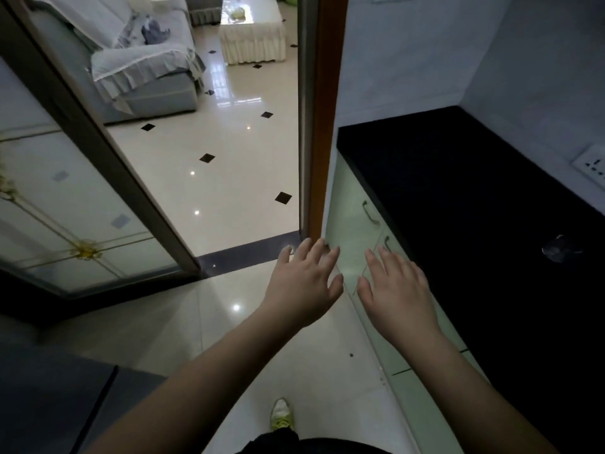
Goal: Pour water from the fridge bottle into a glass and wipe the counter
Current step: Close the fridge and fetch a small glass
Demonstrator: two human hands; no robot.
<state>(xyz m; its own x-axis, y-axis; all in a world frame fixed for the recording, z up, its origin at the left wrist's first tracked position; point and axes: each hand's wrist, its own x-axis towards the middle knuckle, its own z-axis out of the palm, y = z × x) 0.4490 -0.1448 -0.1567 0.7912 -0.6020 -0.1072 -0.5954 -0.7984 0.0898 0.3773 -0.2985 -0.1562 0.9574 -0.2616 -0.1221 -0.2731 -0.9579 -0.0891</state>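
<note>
1. The left hand (pixel 302 280) is stretched forward in the lower centre of the frame, palm down, fingers straight and spread apart, holding nothing.
2. The right hand (pixel 397 290) is just beside it, palm down too, fingers straight and slightly spread, gripping nothing; it hangs over the pale green cabinet fronts (pixel 355 231).
3. The black surface (pixel 458 198) fills the right side of the frame, running back to the white wall.
4. A clear glass (pixel 561 250) sits on that surface at the right edge of the frame, well apart from both hands; its outline is faint against the dark top.
5. A wall socket (pixel 592 168) sits above the surface at the far right.
6. A sliding glass door (pixel 75 208) with a flower pattern stands at the left, beside a doorway onto a glossy tiled floor (pixel 222 178).
7. A covered sofa (pixel 144 63) shows in the upper left, and one shoe (pixel 281 414) at the bottom centre.
</note>
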